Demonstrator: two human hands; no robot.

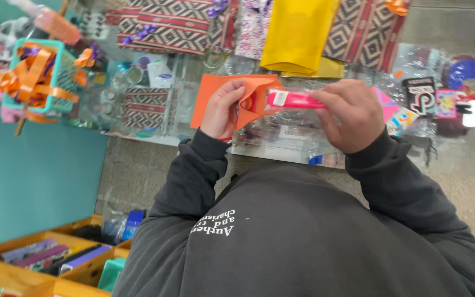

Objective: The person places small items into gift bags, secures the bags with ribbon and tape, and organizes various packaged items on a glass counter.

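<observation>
My left hand [224,110] grips the edge of an orange paper bag [215,93] and holds its mouth apart. My right hand [350,113] holds a pink, clear-wrapped packet [295,100], whose left end sits at the bag's opening. Both hands are raised over a glass counter top [281,146], in front of my dark grey sweatshirt.
Patterned fabric bags [166,25] and a yellow bag [298,33] lie at the counter's far side. A teal basket [39,71] of orange ribbon stands at the left. Wrapped stickers and small goods [441,99] lie at the right. Wooden trays [39,264] with flat items sit lower left.
</observation>
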